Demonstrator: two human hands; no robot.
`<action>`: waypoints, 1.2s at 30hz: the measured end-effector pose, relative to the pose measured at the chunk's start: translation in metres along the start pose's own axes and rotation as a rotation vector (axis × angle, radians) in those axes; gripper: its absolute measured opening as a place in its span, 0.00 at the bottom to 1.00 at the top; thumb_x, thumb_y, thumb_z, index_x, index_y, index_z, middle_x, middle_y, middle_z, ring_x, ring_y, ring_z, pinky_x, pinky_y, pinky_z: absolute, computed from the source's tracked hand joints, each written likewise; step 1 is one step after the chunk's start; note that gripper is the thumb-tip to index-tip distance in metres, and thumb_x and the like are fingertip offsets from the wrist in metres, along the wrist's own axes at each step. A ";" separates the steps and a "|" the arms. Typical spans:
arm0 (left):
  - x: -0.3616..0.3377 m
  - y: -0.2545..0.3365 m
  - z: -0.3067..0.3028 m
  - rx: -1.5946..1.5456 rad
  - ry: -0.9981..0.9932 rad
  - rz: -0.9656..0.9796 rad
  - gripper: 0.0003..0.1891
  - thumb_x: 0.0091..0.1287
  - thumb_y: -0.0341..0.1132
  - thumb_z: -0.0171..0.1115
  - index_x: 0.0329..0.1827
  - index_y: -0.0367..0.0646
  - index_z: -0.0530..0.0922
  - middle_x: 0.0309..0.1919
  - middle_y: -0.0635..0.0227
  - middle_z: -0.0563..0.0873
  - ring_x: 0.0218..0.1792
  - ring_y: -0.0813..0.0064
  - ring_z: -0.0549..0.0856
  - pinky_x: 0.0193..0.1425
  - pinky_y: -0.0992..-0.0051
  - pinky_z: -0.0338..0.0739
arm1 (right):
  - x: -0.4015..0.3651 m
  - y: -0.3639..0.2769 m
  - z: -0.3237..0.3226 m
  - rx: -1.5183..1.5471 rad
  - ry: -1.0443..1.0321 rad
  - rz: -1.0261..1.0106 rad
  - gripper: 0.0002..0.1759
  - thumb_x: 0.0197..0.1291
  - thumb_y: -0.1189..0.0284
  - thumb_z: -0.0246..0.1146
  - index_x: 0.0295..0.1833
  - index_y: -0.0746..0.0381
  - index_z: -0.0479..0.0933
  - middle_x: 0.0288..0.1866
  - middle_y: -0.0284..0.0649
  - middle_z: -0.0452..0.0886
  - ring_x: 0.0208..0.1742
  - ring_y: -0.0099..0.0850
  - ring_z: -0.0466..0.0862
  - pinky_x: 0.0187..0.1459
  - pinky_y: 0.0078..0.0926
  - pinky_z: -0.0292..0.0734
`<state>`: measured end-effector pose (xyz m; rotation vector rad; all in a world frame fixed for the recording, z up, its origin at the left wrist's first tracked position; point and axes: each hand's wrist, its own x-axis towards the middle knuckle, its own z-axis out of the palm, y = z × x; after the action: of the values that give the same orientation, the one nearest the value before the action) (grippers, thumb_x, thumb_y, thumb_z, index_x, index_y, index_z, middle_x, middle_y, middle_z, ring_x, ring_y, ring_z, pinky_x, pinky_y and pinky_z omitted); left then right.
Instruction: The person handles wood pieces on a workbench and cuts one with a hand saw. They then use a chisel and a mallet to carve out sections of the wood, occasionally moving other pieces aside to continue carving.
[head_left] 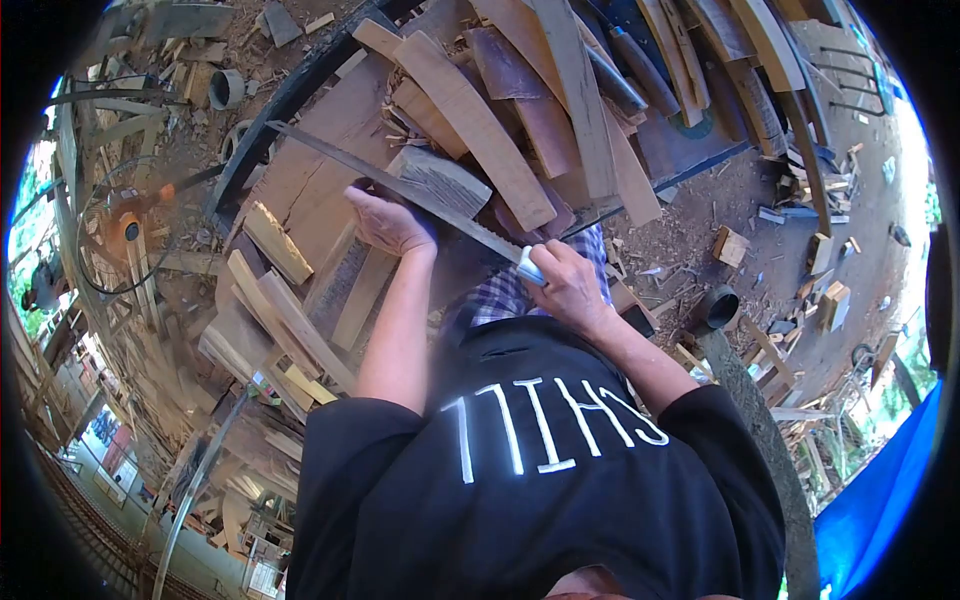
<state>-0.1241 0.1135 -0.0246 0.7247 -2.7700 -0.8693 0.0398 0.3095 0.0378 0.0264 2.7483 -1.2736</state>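
My right hand [566, 283] is wrapped round the white and light-blue handle of a handsaw [455, 218]. The long, narrow blade slants up and to the left, its tip reaching over the wooden work surface [310, 172]. Beside the blade, my left hand [392, 222] is closed at the near end of a grey, weathered wood block [440, 180], with some fingers hidden behind the wood and blade. In this view the blade crosses over the block's lower edge. A dark gap lies below the blade, between my two hands.
Long planks [478, 130] are piled beyond the block, with a chisel-like tool [640, 68] among them. More offcuts [290, 320] lie at the left, near a fan with an orange hub [130, 230]. Wood scraps [730, 246] and a dark pipe end [718, 308] are at the right.
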 end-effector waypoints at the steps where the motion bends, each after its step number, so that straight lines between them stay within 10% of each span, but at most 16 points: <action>1: -0.001 0.009 -0.004 0.056 -0.004 0.005 0.12 0.74 0.41 0.51 0.47 0.40 0.74 0.41 0.57 0.86 0.44 0.57 0.84 0.49 0.60 0.73 | 0.000 0.000 0.000 0.005 0.006 0.003 0.17 0.47 0.72 0.72 0.40 0.62 0.72 0.33 0.43 0.74 0.35 0.42 0.81 0.34 0.40 0.77; 36: 0.000 -0.003 0.005 -0.133 0.094 0.082 0.11 0.68 0.39 0.60 0.44 0.40 0.74 0.37 0.56 0.85 0.41 0.57 0.84 0.46 0.59 0.73 | -0.024 0.017 -0.014 0.037 -0.057 0.048 0.15 0.48 0.70 0.73 0.38 0.61 0.74 0.32 0.42 0.75 0.36 0.42 0.81 0.34 0.39 0.76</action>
<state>-0.1241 0.1133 -0.0302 0.6094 -2.6102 -0.9661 0.0633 0.3324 0.0366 0.0580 2.6594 -1.2929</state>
